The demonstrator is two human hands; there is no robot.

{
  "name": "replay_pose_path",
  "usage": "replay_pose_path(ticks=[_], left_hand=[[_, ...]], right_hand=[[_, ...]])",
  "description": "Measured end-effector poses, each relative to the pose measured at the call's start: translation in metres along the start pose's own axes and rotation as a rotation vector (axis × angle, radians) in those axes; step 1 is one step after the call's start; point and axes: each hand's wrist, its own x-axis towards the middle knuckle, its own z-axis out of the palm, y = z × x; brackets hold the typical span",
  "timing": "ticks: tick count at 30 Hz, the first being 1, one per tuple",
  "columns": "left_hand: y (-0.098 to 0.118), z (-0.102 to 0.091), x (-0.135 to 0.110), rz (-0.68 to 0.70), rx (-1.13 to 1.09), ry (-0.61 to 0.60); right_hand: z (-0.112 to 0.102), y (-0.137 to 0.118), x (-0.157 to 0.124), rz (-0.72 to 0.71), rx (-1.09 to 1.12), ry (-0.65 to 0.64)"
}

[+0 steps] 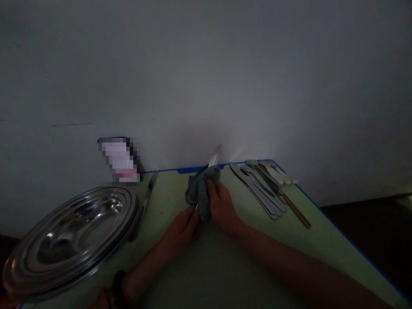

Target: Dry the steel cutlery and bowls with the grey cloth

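Note:
My right hand is closed round a grey cloth that wraps the middle of a table knife. The knife's blade sticks out beyond the cloth, pointing away toward the wall. My left hand pinches the knife's near end just below the cloth. Both hands are over the middle of the pale green table.
A stack of shiny steel oval platters sits at the left, with another knife lying beside it. Several pieces of cutlery lie in a row at the right. A blurred card leans on the wall behind. The table's blue edge runs along the right.

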Motion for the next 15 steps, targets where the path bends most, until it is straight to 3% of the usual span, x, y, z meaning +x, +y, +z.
replay_pose_path(ticks=[3, 10, 12, 15], left_hand=[[-0.003, 0.001, -0.001, 0.011, 0.07, -0.025], [0.005, 0.001, -0.008, -0.061, 0.185, -0.217], [0.005, 0.001, -0.008, -0.054, 0.171, -0.215], [0.003, 0.001, -0.006, -0.062, 0.133, -0.159]], right_hand=[[-0.004, 0.004, 0.006, 0.003, 0.046, 0.049], [-0.041, -0.009, 0.054, -0.018, 0.347, 0.293], [-0.041, -0.008, 0.053, -0.05, 0.346, 0.307], [-0.026, -0.001, 0.032, -0.05, 0.176, 0.25]])
